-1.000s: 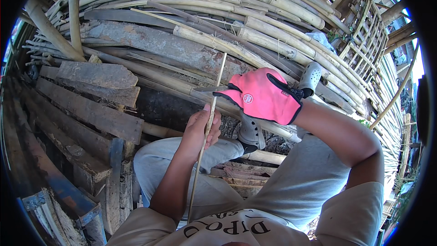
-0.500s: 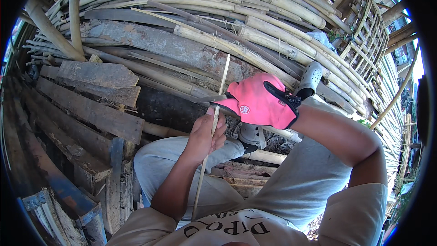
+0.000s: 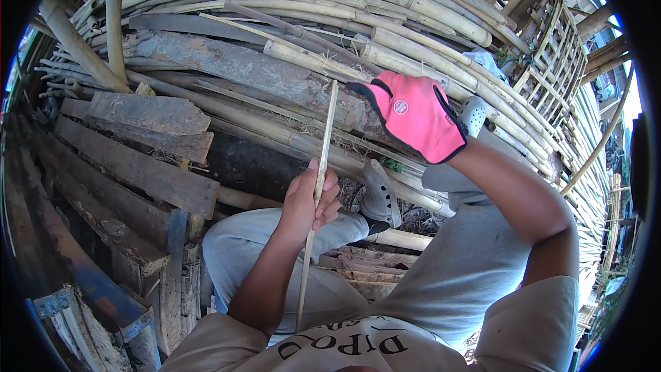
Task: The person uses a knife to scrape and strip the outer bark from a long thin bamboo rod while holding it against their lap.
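My bare left hand (image 3: 308, 200) is closed around a thin, pale bamboo strip (image 3: 329, 120), held upright and slightly tilted. The strip's lower end runs down to my shirt, over my lap. To the right of the strip's top, and apart from it, is my right hand (image 3: 418, 116) in a pink and black glove. Its fingers are curled around a knife, whose blade does not show clearly now; the glove hides most of it.
Long bamboo poles (image 3: 406, 0) lie stacked across the far side. Weathered planks (image 3: 138, 165) fill the left. A bamboo lattice (image 3: 547, 62) stands at the far right. My grey clogs (image 3: 377, 193) rest among the bamboo, below my bent knees.
My right hand has moved up and right, off the bamboo strip, and the knife blade that lay across the strip no longer shows there. My left hand keeps its hold, nearly still.
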A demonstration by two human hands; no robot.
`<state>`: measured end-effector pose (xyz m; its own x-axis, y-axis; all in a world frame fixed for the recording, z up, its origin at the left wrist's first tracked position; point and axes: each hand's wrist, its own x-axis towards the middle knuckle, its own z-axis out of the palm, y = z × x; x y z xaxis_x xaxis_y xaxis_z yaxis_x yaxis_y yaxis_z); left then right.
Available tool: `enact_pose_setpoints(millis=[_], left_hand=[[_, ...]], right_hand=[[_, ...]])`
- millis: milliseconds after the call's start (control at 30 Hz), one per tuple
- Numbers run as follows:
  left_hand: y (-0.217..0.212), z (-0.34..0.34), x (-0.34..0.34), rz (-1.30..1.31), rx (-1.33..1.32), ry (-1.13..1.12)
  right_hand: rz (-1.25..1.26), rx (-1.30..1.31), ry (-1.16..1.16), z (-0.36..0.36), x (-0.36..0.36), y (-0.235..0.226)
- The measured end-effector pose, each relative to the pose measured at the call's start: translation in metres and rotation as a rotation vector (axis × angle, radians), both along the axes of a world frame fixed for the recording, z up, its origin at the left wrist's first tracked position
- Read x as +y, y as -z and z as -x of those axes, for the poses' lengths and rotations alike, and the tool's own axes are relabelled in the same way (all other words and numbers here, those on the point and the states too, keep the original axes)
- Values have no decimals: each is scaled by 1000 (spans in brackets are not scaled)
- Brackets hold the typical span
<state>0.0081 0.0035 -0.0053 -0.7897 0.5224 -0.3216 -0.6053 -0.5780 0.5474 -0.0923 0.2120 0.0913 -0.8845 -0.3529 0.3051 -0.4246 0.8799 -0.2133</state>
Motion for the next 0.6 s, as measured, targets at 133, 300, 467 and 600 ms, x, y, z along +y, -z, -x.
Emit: enact_pose_setpoints(millis=[133, 300, 467, 600], left_hand=[[6, 1, -4, -173, -17, 40], [10, -1, 0, -213, -18, 80], [11, -1, 2, -188, -17, 87], [12, -1, 3, -192, -8, 102]], right_hand=[[-219, -113, -245, -26, -19, -1], [-269, -171, -328, -32, -31, 3], [-319, -231, -334, -29, -29, 3], [-322, -230, -348, -27, -28, 4]])
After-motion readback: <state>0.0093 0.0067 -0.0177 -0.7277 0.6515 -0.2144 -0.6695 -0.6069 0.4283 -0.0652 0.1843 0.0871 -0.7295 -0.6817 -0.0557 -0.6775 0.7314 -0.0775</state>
